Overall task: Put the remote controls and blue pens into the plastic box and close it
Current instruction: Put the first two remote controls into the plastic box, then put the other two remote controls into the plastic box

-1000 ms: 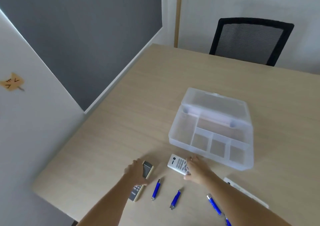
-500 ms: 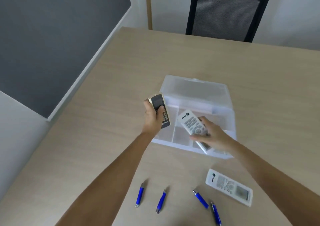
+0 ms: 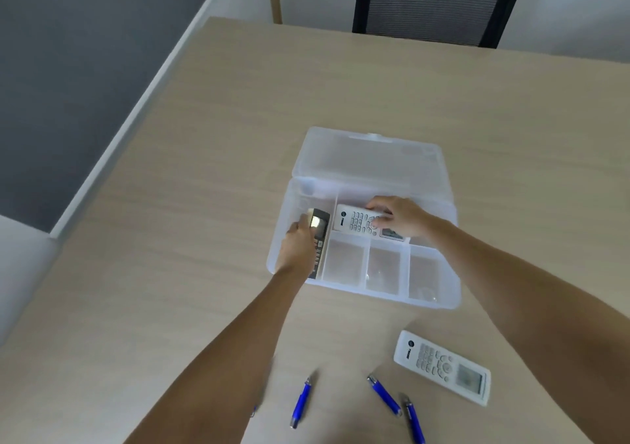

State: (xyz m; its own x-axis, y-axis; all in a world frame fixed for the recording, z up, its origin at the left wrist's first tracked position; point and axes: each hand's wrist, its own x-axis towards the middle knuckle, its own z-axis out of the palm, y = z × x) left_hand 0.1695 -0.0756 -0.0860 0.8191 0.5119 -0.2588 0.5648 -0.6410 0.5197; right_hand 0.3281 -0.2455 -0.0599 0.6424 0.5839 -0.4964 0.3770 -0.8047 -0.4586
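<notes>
A clear plastic box (image 3: 439,302) with dividers lies open on the table, its lid (image 3: 371,160) folded back. My left hand (image 3: 297,247) grips a dark remote with a beige edge (image 3: 319,239) inside the box's left compartment. My right hand (image 3: 400,217) presses a white remote (image 3: 356,224) down into the long rear compartment. Another white remote (image 3: 443,367) lies on the table in front of the box. Three blue pens (image 3: 301,402) (image 3: 384,395) (image 3: 414,421) lie near the front edge; my left forearm covers a fourth almost entirely.
The wooden table (image 3: 204,205) runs along a grey wall panel (image 3: 68,68) at left. A black mesh chair (image 3: 429,4) stands at the far side. The box's three small front compartments hold nothing.
Both hands have gone down from above the box into it, each carrying its remote into a compartment. The view has tilted further down.
</notes>
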